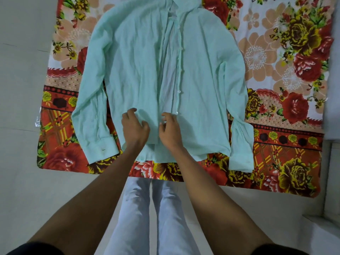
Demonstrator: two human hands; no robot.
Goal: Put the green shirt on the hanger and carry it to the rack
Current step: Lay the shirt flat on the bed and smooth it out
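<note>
A pale green long-sleeved shirt lies flat and face up on a floral bedsheet, collar at the far end, sleeves spread down both sides. Its front is unbuttoned, with a strip of the inside showing down the middle. My left hand rests on the left front panel near the hem, fingers curled and pinching a fold of the cloth. My right hand is just beside it at the open edge, fingers bent over the fabric near the lowest button. No hanger or rack is in view.
The red, orange and yellow floral bedsheet covers a bed whose near edge runs just beyond my legs. Pale floor lies to the left and below. A light ledge stands at the lower right.
</note>
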